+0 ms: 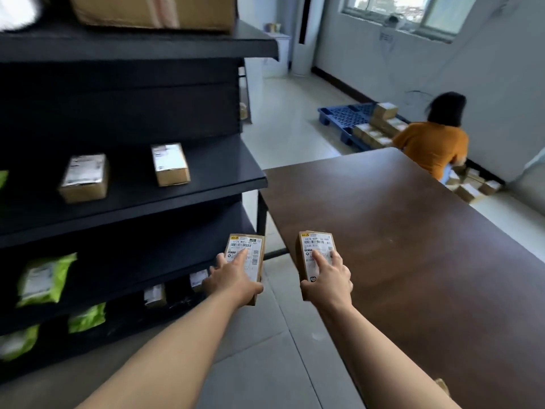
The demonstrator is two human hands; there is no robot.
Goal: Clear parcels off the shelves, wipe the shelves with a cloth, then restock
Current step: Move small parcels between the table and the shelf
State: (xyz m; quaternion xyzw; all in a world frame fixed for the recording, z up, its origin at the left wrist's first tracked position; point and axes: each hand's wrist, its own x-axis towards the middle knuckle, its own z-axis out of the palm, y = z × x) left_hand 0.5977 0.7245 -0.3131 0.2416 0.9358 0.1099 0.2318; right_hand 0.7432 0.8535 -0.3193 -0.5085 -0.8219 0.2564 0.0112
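Note:
My left hand (233, 280) grips a small brown parcel (249, 250) with a white label, held in the air between the shelves and the table. My right hand (327, 278) grips a second such parcel (317, 246) at the near left edge of the brown table (413, 231). The black shelf unit (132, 190) stands at the left. Two brown boxes (84, 178) (170, 164) lie on its middle shelf. Green bags (44, 278) and small white-labelled parcels (154, 295) lie on the lower shelves. No cloth is in view.
A large cardboard box (153, 11) sits on the top shelf. Beyond the table a person in an orange top (433, 146) bends over boxes on the floor (472, 184). A blue pallet (348, 116) holds several boxes by the wall.

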